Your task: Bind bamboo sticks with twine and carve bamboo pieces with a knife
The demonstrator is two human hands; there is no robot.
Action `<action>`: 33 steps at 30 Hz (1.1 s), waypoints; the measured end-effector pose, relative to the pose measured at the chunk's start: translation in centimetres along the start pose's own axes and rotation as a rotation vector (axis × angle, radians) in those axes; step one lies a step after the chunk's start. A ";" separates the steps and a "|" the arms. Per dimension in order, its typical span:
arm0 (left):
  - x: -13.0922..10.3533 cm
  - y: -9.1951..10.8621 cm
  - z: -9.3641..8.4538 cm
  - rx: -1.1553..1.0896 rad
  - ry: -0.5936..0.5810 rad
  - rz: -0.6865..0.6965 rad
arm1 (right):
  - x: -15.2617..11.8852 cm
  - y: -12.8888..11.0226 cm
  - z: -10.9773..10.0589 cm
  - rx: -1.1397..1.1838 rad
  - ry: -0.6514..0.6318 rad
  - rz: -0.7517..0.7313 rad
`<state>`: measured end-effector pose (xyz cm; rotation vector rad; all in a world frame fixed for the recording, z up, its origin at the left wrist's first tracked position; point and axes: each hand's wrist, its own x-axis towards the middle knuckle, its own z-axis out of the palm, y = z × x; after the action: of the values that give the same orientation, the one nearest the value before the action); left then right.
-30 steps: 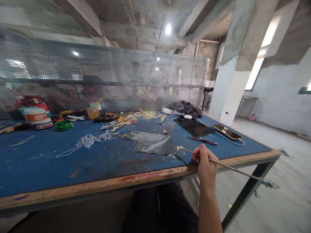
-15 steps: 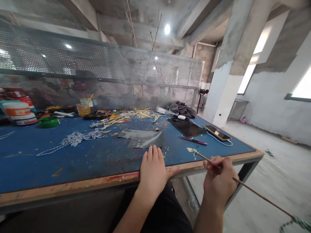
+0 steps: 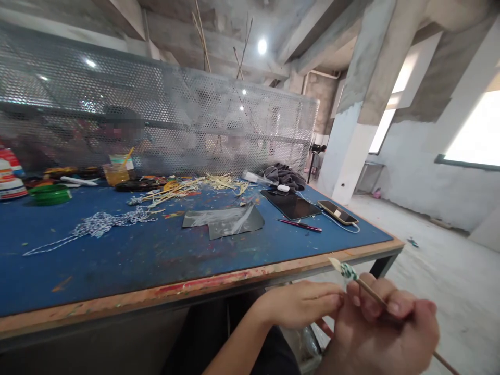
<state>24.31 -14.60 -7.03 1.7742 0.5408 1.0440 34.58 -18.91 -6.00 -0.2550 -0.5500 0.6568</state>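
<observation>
My right hand (image 3: 390, 325) is closed around a thin wooden stick (image 3: 371, 292), which slants from upper left to lower right. Green-and-white cord (image 3: 347, 271) is wound about the stick just behind its pale, pointed tip (image 3: 335, 263). My left hand (image 3: 302, 304) reaches across from the left with its fingers stretched out, their tips at the right hand's near side. Whether those fingertips touch the right hand or the cord, I cannot tell. Both hands are in front of the table's edge, and the stick's far end runs out of view at lower right.
The blue table (image 3: 128, 265) has a wooden edge. On it lie a grey sheet (image 3: 224, 221), a pen (image 3: 299, 225), a tablet (image 3: 291, 204), a phone (image 3: 338, 212), blue-white cord (image 3: 103, 224), straw strips (image 3: 219, 181) and a green tape roll (image 3: 50, 195). A perforated metal screen (image 3: 175, 114) stands behind.
My left hand has left the grey sheet and table edge and moved right to the right hand. The stick's tip has come off the tabletop toward me. The view has turned slightly right.
</observation>
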 end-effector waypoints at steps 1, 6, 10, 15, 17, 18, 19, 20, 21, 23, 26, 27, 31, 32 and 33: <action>-0.4 0.0 0.2 -0.063 -0.040 -0.034 | -0.2 -0.2 0.1 0.012 -0.011 -0.006; -2.7 0.5 -1.7 -0.486 0.200 -0.094 | -0.5 1.1 0.7 0.040 -0.100 0.038; -4.7 2.0 -2.9 -0.625 0.392 0.096 | -1.2 2.7 1.4 -0.007 -0.205 0.099; -5.6 3.1 -2.7 -0.536 0.561 0.170 | -2.2 3.1 1.6 -0.021 -0.345 0.176; -5.7 3.4 -2.6 -0.482 0.602 0.198 | -2.4 3.1 1.5 -0.016 -0.410 0.210; -5.8 3.5 -2.7 -0.460 0.613 0.210 | -2.4 3.2 1.4 -0.008 -0.435 0.225; -5.9 3.7 -2.7 -0.444 0.620 0.221 | -2.4 3.2 1.4 0.005 -0.457 0.236; -6.0 3.9 -2.8 -0.436 0.624 0.225 | -2.4 3.2 1.4 0.020 -0.480 0.244; -6.2 4.1 -2.8 -0.432 0.626 0.224 | -2.4 3.2 1.5 0.034 -0.500 0.250; -6.5 4.4 -3.0 -0.427 0.625 0.214 | -2.5 3.2 1.6 0.061 -0.521 0.255; -6.8 4.9 -2.9 -0.433 0.628 0.190 | -2.6 3.2 1.9 0.095 -0.526 0.256; -6.9 5.0 -2.9 -0.442 0.626 0.185 | -2.6 3.3 1.9 0.106 -0.526 0.257; -7.0 5.3 -2.6 -0.468 0.599 0.164 | -2.6 3.2 2.0 0.132 -0.531 0.266; -7.0 5.2 -2.6 -0.465 0.594 0.160 | -2.6 3.2 2.0 0.130 -0.528 0.263; -7.1 5.2 -2.6 -0.452 0.591 0.154 | -2.6 3.2 2.0 0.125 -0.523 0.254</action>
<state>17.84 -20.71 -4.84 1.1123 0.4729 1.6680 30.13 -18.02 -6.62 -0.0302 -0.9832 1.0113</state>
